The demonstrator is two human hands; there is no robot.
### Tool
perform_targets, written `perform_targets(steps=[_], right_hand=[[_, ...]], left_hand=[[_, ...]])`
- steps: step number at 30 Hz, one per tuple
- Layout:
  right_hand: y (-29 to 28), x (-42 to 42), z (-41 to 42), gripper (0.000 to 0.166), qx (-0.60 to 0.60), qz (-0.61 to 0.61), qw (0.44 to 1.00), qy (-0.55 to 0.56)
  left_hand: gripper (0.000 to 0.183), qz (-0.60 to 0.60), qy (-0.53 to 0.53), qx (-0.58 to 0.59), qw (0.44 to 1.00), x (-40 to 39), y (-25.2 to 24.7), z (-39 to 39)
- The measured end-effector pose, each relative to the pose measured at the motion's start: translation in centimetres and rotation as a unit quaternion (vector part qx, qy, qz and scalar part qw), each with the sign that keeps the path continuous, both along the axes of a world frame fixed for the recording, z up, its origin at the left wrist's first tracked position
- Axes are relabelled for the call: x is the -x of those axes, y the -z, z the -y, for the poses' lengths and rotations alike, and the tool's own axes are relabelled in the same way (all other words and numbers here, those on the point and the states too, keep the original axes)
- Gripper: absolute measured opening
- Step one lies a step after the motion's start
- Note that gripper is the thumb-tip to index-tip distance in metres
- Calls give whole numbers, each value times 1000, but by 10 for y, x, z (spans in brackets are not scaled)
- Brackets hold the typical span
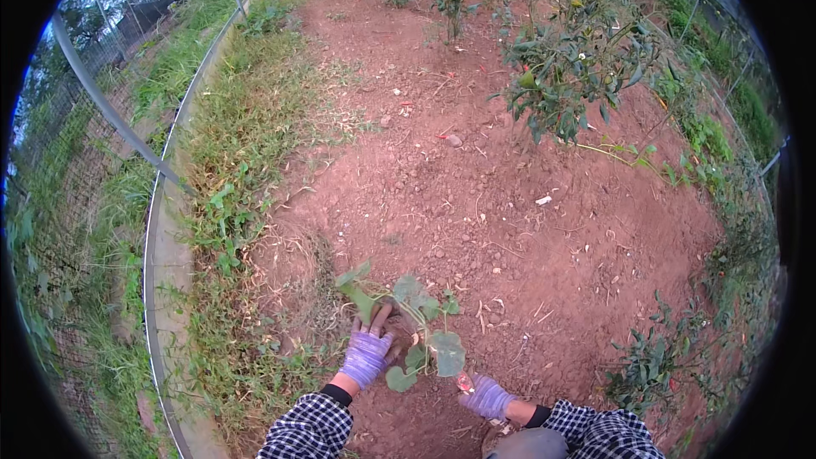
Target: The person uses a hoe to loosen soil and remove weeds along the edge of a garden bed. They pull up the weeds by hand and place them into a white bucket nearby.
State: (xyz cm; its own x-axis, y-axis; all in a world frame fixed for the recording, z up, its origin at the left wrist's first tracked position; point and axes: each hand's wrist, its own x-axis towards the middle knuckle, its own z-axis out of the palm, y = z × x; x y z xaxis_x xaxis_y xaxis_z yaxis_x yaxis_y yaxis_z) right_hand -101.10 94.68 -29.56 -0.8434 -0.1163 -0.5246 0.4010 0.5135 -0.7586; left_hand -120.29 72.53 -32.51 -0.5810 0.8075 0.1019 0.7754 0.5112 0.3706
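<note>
A young vine plant with broad lobed leaves [449, 353] stands in the reddish soil in front of me. My left hand [370, 350], in a purple knit glove dirty at the fingers, lies on the soil at the plant's left side. Its fingers are spread beneath a leaf, and the fingertips are partly hidden. To the right of the leaves, my right hand [489, 399], gloved alike, is closed around a red handle [465, 383]. The tool's working end is hidden, so its kind cannot be told. Both hands are close to the ground.
Low grass and weeds [255, 89] run along a concrete curb [172, 268] on the left, with a metal fence post [108, 108] beside it. Pepper plants [574, 70] grow ahead on the right. Another leafy plant [650, 363] is at the lower right. My grey knee [529, 445] shows below.
</note>
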Motion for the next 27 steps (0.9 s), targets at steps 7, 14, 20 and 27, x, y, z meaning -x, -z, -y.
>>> perform_targets(steps=[7,14,20,27], right_hand=[[-21,14,13,21,136,207,964,92],[-22,10,33,15,248,227,927,166],[-42,36,20,14,309,259,871,282],[-29,52,-7,12,229,172,894,344]], left_hand=[[76,-134,86,105,982,5,-58,-34],[77,52,50,146,987,1,-56,-6],[29,39,-18,341,939,-22,-48,140],[19,242,-264,535,765,-194,-88,341]])
